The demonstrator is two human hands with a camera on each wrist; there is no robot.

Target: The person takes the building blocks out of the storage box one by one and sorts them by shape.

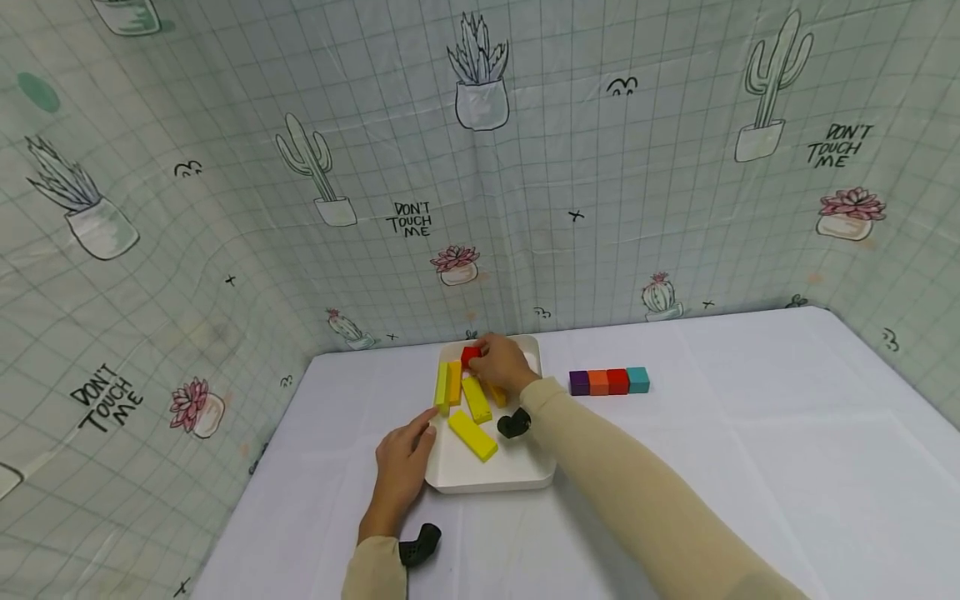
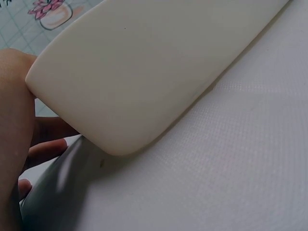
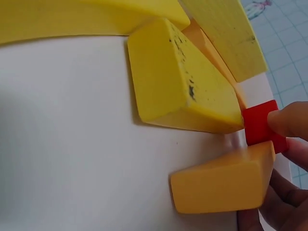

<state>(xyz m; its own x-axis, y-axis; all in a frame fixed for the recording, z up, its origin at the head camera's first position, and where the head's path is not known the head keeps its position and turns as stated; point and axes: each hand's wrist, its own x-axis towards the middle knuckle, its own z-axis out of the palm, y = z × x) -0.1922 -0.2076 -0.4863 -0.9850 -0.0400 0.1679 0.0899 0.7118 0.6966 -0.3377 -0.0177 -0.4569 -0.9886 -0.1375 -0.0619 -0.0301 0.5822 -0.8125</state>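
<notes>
A white tray (image 1: 491,481) holds several yellow and orange blocks. Near its far end my right hand (image 1: 504,363) pinches a small red cube (image 3: 258,124) between thumb and fingers; in the right wrist view the cube overlaps the tray's rim. Just below it lies an orange block (image 3: 219,187), and a yellow block (image 3: 185,82) with dark scuffs lies beside it. My left hand (image 1: 401,462) touches the tray's left side with extended fingers. The left wrist view shows the tray's outer wall (image 2: 139,72) close up, with some fingers partly hidden behind it.
Right of the tray, four-coloured cubes stand in a row: a purple cube (image 1: 579,383), an orange cube (image 1: 598,383), a red cube (image 1: 618,382) and a teal cube (image 1: 637,381). A white cloth (image 1: 750,467) covers the table. Behind hangs a cactus-print curtain (image 1: 525,183).
</notes>
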